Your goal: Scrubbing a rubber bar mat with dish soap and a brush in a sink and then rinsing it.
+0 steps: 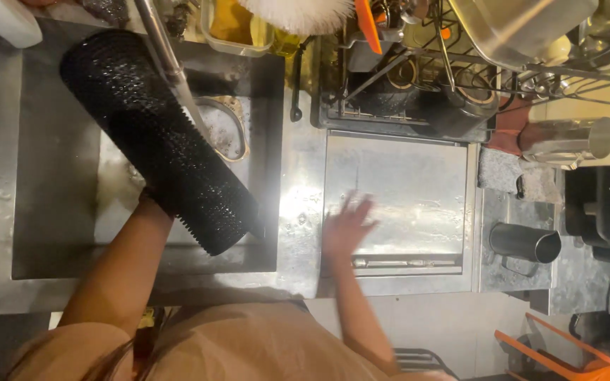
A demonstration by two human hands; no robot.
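Observation:
My left hand (151, 204) is mostly hidden behind a rolled black studded rubber mat (157, 137) and grips its lower part, holding it slanted over the steel sink (44, 176). The faucet's spout (171, 67) crosses in front of the roll. My right hand (347, 226) is blurred, fingers spread, flat on or just above the wet steel tray (418, 176) to the right of the sink. It holds nothing.
A dish rack (460, 63) full of pots, lids and utensils stands behind the tray. A steel jug (527, 243) and a steel cylinder (573, 140) sit at the right. A white brush (298, 14) and a yellow container (238, 25) are behind the sink.

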